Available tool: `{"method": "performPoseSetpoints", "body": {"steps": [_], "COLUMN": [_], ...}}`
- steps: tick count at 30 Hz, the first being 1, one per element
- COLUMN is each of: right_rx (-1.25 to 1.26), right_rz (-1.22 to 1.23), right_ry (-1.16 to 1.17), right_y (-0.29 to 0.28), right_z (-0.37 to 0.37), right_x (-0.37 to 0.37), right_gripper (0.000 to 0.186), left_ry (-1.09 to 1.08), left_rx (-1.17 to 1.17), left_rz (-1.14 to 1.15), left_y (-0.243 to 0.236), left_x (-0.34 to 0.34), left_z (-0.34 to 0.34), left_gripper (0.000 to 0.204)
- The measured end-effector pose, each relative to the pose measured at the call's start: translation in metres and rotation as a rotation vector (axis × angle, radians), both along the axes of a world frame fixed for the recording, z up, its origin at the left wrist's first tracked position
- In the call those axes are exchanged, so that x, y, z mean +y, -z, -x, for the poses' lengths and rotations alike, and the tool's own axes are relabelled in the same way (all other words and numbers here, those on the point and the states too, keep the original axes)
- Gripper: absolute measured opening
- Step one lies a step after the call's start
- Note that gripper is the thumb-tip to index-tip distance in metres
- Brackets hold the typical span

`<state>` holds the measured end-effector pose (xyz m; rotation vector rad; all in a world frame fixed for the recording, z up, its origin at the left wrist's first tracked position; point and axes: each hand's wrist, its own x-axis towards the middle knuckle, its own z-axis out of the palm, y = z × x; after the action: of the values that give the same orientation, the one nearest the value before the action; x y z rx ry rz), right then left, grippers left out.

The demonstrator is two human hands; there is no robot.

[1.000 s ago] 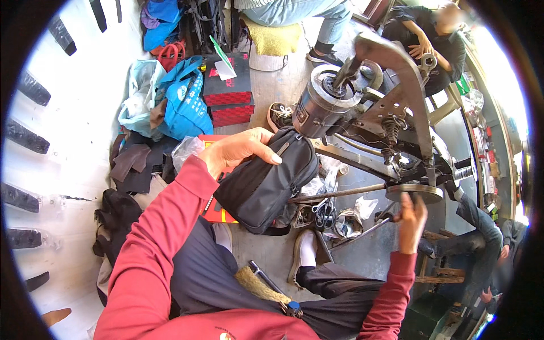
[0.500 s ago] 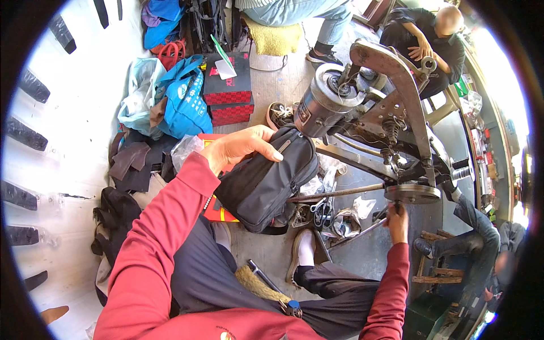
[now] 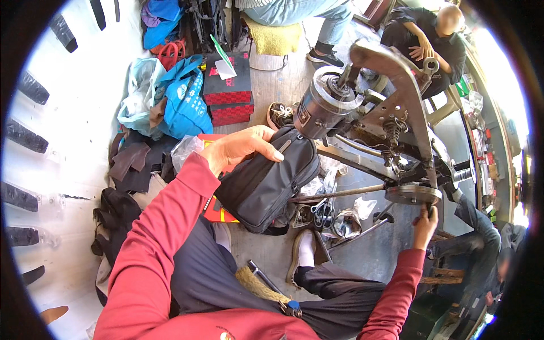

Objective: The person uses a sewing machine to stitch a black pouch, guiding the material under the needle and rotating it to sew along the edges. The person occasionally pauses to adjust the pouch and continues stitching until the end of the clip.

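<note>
My left hand (image 3: 249,148) is closed on the upper part of a black zippered bag (image 3: 263,187), its thumb lying along the top. The bag's upper end is under the steel cylinder (image 3: 317,107) of a cast-metal sewing machine (image 3: 399,88); whether it touches the needle is hidden. On the right, my right hand (image 3: 426,218) has its fingers curled at the underside of a round metal handwheel (image 3: 403,194), gripping it; the exact hold is partly hidden.
Stacked shoeboxes (image 3: 226,90), blue bags (image 3: 181,105), leather scraps (image 3: 127,158) and scissors (image 3: 324,209) surround the machine. A seated person (image 3: 422,42) is at upper right, another person's legs (image 3: 317,22) at the top. A cluttered shelf (image 3: 484,147) runs along the right.
My right hand went left under the handwheel, then swung right along it to its present place. The machine's top lever and parts shifted slightly. My left hand and the bag barely moved.
</note>
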<state>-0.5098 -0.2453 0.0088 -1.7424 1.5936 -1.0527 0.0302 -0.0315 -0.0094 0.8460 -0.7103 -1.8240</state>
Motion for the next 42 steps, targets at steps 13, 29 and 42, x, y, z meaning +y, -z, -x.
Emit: {"method": "performPoseSetpoints", "body": {"steps": [13, 29, 42], "right_rx": [-0.125, 0.028, -0.078], "right_rz": [-0.116, -0.490, -0.065], "right_ry": [-0.264, -0.275, -0.052], "right_y": [-0.031, 0.043, 0.004], "right_z": [-0.087, -0.077, 0.000], "right_x": [0.060, 0.047, -0.001], "right_gripper": [0.024, 0.023, 0.010], "left_ry": [-0.017, -0.044, -0.065], "left_rx": [-0.019, -0.039, 0.005], "left_rz": [0.004, 0.033, -0.057], "left_y": [-0.004, -0.009, -0.012], "left_x": [0.002, 0.001, 0.001], "left_z": [0.003, 0.006, 0.009], "left_gripper": [0.028, 0.027, 0.030]}}
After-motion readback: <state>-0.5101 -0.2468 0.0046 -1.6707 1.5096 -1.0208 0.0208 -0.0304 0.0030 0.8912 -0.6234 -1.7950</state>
